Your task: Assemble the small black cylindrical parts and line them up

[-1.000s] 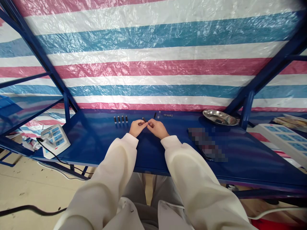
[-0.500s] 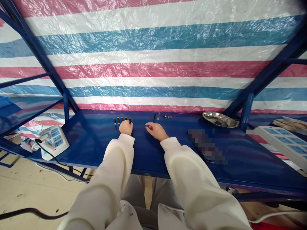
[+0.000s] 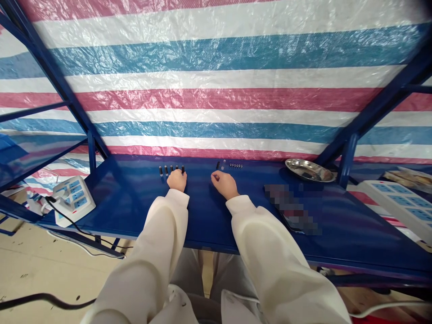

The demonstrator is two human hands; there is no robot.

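Both arms in white sleeves reach over a blue metal shelf (image 3: 141,202). My left hand (image 3: 177,180) rests with curled fingers right behind a row of several small dark upright cylinders (image 3: 171,169), touching its right end. My right hand (image 3: 224,184) is loosely curled, its fingertips close to a single dark cylinder (image 3: 218,165) and a small clear piece (image 3: 223,166) near the back edge. What, if anything, either hand holds is hidden. A short row of tiny metal parts (image 3: 236,165) lies just right of them.
A round steel dish (image 3: 309,169) sits at the back right by a blue upright post (image 3: 345,155). A blurred dark object (image 3: 292,209) lies right of my right arm. White power strips lie at the left (image 3: 72,199) and far right (image 3: 398,202). Striped tarpaulin hangs behind.
My hands were together in the middle pinching a small dark piece. The left went to the right end of the cylinder row, which gained one; the right moved back toward the single cylinder.
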